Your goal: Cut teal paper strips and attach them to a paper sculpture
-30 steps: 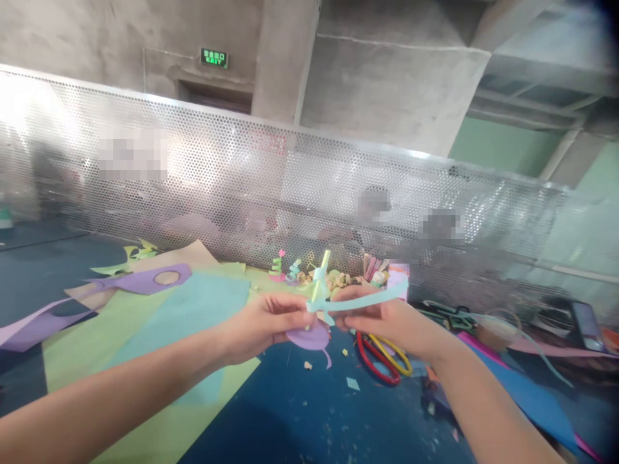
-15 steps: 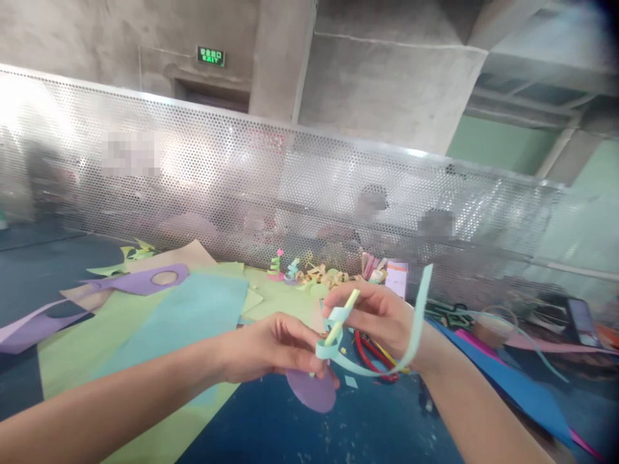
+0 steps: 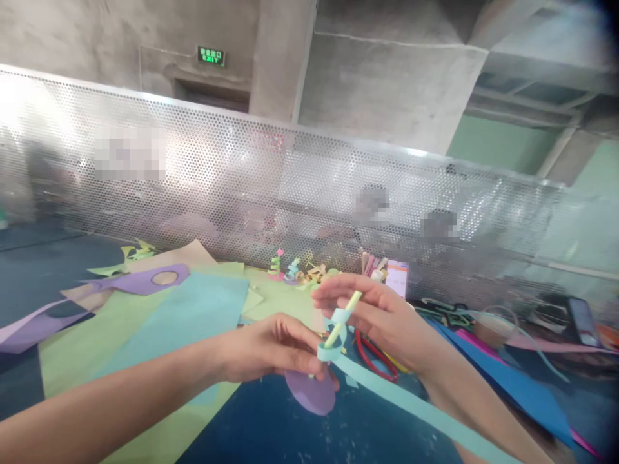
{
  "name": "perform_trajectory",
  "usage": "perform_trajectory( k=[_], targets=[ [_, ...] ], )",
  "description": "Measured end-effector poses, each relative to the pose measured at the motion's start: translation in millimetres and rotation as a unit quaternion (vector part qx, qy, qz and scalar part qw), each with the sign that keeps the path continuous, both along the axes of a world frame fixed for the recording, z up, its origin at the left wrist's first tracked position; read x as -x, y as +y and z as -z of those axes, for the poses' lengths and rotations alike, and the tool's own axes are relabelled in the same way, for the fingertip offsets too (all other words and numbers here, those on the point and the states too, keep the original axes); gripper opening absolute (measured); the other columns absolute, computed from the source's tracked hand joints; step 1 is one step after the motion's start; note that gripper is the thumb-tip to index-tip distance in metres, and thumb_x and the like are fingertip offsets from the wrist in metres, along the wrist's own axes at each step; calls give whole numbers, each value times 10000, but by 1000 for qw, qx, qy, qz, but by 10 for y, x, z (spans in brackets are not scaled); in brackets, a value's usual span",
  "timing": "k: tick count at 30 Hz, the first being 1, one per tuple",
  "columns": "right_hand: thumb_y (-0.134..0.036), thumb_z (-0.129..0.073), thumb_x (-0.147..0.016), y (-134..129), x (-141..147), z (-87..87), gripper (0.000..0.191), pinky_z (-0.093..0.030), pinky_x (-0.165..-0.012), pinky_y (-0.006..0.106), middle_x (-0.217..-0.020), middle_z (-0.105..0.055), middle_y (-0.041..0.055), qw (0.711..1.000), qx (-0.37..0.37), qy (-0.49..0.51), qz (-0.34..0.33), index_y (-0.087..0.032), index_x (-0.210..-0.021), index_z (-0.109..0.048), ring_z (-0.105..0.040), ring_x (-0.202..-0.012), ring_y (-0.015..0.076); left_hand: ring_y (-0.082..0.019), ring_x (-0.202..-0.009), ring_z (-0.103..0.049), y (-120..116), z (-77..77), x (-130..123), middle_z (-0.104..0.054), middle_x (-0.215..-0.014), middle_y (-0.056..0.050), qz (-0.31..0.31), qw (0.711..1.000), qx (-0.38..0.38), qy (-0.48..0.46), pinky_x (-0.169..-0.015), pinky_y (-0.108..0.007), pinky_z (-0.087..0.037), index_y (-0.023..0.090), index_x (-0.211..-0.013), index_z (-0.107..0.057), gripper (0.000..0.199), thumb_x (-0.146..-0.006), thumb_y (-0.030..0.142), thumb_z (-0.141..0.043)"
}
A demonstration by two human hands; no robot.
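Note:
My left hand [image 3: 285,345] is closed at the edge of a purple paper disc [image 3: 312,393], its fingers around the foot of a thin pale green paper stick [image 3: 334,335] that leans up to the right. A light blue paper strip [image 3: 411,394] loops around the stick in a loose spiral. Its long free end runs down to the right, in front of my right forearm. Behind the stick's upper end is my right hand [image 3: 370,306], fingers stretched and spread, close to the upper loop; whether a fingertip touches the strip is hard to tell.
Coloured paper sheets [image 3: 169,322] cover the table's left side. Small spiral paper figures [image 3: 275,265] and curled scraps stand at the back by a perforated metal partition [image 3: 217,167]. Red-handled scissors [image 3: 370,357] lie beyond my hands; blue sheets [image 3: 512,380] and a phone [image 3: 583,321] are right.
My right fingers have loosened from the strip's upper loop and spread. The strip's free end has swung from curling upward to hanging down right. My left hand stays almost still.

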State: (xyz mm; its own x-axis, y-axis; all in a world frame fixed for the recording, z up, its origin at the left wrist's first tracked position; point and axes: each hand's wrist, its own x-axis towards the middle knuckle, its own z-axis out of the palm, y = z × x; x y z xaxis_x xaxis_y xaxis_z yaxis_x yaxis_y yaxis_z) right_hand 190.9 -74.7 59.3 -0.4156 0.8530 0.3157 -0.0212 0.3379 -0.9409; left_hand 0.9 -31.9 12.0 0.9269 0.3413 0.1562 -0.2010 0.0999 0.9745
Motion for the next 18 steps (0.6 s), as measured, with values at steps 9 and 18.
perform_trajectory(
  k=[9, 18],
  targets=[
    [-299, -567, -829, 10, -79, -30, 170, -477, -743, 256, -845, -641, 10, 994, 16, -104, 40, -215, -951, -650, -584, -736, 104, -155, -785, -635, 31, 10, 22, -699, -841, -49, -32, 999, 15, 22, -845, -332, -444, 151, -770, -688, 69, -744, 200, -647],
    [-281, -531, -854, -12, -64, 27, 214, -480, -771, 304, -913, -655, 28, 998, 35, -51, -2, -237, -1035, -636, -610, -802, 127, -162, -826, -628, 27, 12, 17, -697, -860, -47, -33, 999, 11, 24, -863, -331, -432, 162, -777, -690, 76, -746, 216, -647]
  ],
)
